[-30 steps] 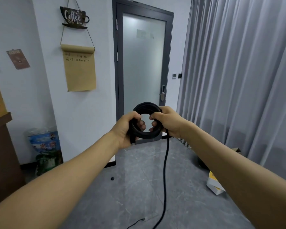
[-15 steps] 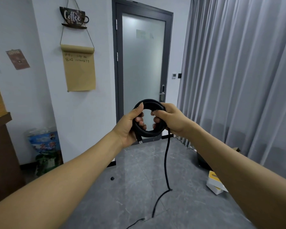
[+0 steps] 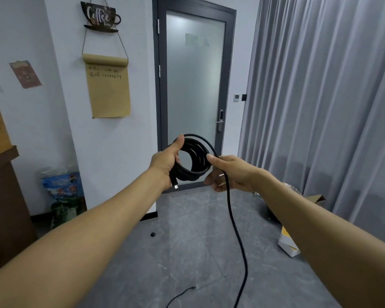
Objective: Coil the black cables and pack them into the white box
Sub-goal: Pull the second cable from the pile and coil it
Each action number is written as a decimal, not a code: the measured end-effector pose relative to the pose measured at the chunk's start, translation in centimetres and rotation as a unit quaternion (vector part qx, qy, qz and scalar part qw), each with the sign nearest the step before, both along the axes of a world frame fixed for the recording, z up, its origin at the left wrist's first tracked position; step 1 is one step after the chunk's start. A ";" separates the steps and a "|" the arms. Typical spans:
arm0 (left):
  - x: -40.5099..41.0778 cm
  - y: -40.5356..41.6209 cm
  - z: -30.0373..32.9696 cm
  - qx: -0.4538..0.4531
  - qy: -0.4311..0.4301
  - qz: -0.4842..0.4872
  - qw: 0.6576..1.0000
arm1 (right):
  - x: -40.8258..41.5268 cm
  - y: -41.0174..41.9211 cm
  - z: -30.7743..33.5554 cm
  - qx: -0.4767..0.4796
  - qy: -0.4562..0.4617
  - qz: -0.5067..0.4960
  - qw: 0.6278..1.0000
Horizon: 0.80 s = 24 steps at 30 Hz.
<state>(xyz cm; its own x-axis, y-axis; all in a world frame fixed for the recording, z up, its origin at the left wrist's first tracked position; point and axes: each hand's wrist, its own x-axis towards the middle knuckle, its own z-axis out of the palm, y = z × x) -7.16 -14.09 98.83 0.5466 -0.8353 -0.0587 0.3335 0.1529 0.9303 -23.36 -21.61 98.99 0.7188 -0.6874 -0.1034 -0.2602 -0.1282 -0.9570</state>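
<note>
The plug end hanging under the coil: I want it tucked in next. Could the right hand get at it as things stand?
Probably, though not freely. The plug end dangles bare below the left hand, with nothing between it and the right hand. But the right hand is holding the trailing cable and would have to let it go first.

My left hand (image 3: pixel 165 162) holds the coil (image 3: pixel 195 160) out in front of me; my right hand (image 3: pixel 229 173), just right of it, pinches the loose cable run (image 3: pixel 236 230) dropping to the floor (image 3: pixel 187 252) below. The door (image 3: pixel 193 90) stands behind the coil, the box (image 3: pixel 288 243) low to the right.
</note>
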 end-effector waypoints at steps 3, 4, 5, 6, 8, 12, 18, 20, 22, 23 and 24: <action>1.2 0.0 0.1 0.033 -0.016 0.065 0.997 | -0.5 -0.9 -0.7 -0.087 -0.004 -0.039 0.995; 1.6 0.0 0.0 0.040 -0.017 0.082 0.996 | -0.7 -1.3 -1.0 -0.099 -0.013 -0.051 0.994; 2.0 0.1 -0.1 0.046 -0.017 0.097 0.994 | -1.0 -1.5 -1.3 -0.103 -0.025 -0.065 0.992; 2.3 0.2 -0.1 0.050 -0.014 0.108 0.993 | -1.3 -1.7 -1.5 -0.108 -0.035 -0.080 0.990; 3.0 0.6 -0.1 0.055 0.000 0.133 0.990 | -2.0 -2.0 -1.8 -0.128 -0.042 -0.112 0.985; 4.5 1.3 0.0 0.068 0.001 0.194 0.979 | -3.5 -3.0 -2.3 -0.207 0.029 -0.165 0.964; 5.1 1.2 0.0 0.085 -0.083 0.288 0.950 | -2.5 -2.8 -1.3 -0.381 0.085 -0.178 0.903; 4.7 1.3 0.0 0.089 -0.136 0.316 0.935 | -1.5 -1.8 -0.4 -0.456 0.168 -0.127 0.865; 4.4 1.4 -0.2 0.104 -0.202 0.328 0.917 | -0.7 -0.4 0.7 -0.524 0.251 -0.066 0.811; 4.3 1.3 -0.4 0.110 -0.233 0.326 0.909 | -0.2 0.3 1.3 -0.546 0.273 -0.041 0.791; 4.1 1.4 -0.5 0.115 -0.265 0.324 0.901 | 0.2 0.9 1.8 -0.559 0.287 -0.019 0.778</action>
